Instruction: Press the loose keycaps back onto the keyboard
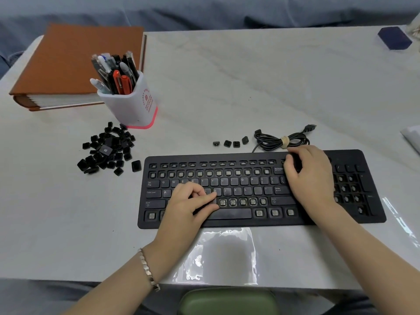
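We had the keyboard [261, 189] lying flat on the pale table [227, 87], its top two rows, part of the bottom letter row and much of the number pad showing bare switches. Our left hand [188, 203] was curled over the bottom letter row, thumb and forefinger pinched close around what looked like one dark keycap being seated there, though we could not make the cap out clearly. Our right hand [309, 176] lay spread, fingers loose and holding nothing, steadying the board near Backspace. The loose keycaps [106, 148] sat heaped well to the left, by the pen cup [131, 103], with a few more [230, 143] just behind the keyboard beside the coiled cable [281, 139]. We judged the caps light, hard and slick, best pinched by their sides, set square and pressed straight down.
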Tool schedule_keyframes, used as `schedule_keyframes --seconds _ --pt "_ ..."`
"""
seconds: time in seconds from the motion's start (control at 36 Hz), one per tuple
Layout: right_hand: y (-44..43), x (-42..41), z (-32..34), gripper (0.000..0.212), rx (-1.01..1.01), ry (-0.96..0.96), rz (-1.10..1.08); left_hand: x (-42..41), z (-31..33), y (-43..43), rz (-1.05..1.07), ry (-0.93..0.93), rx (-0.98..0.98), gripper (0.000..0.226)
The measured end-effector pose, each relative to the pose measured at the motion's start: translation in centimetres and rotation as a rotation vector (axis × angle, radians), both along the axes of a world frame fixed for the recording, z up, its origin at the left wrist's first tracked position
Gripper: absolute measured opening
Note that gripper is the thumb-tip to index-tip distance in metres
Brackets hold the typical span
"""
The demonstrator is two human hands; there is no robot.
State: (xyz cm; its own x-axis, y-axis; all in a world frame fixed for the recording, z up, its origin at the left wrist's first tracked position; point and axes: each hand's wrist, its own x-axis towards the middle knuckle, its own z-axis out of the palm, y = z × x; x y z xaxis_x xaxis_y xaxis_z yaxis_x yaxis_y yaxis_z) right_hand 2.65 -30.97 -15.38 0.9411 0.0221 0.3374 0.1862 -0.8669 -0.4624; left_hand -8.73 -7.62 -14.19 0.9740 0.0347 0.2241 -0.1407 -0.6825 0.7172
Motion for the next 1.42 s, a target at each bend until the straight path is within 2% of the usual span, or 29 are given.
schedule_keyframes --seconds 0.11,0.22,0.78,0.94,1.03,1.08,1.19,1.42 --pt "0.0 0.0 -0.1 0.041 -0.003 -0.005 0.004 0.0 -0.1 0.1 0.013 -0.023 0.021 0.025" --pt "-0.1 0.0 -0.1 0.041 -0.004 -0.005 0.010 0.0 -0.4 0.0 0.012 -0.045 0.034 0.034" --pt "0.0 0.0 0.1 0.044 0.002 -0.001 0.008 0.0 -1.9 0.8 -0.062 -0.227 0.263 0.031" --pt "0.0 0.0 0.0 0.044 0.003 -0.003 0.007 0.1 -1.9 1.2 -0.093 -0.261 0.312 0.023" --pt "0.0 -0.1 0.0 0.044 0.004 -0.009 0.006 0.1 -1.5 0.9 -0.059 -0.219 0.294 0.027" --pt "0.0 -0.1 0.1 0.044 0.006 -0.007 0.005 0.3 -0.9 0.5 -0.006 -0.137 0.216 0.028" --pt "0.0 -0.1 0.1 0.044 0.006 -0.005 0.007 1.5 0.3 0.2 0.068 0.049 0.055 0.013" --pt "0.0 -0.1 0.1 0.044 0.008 -0.004 0.008 2.8 1.6 0.8 0.148 0.199 0.267 0.061"
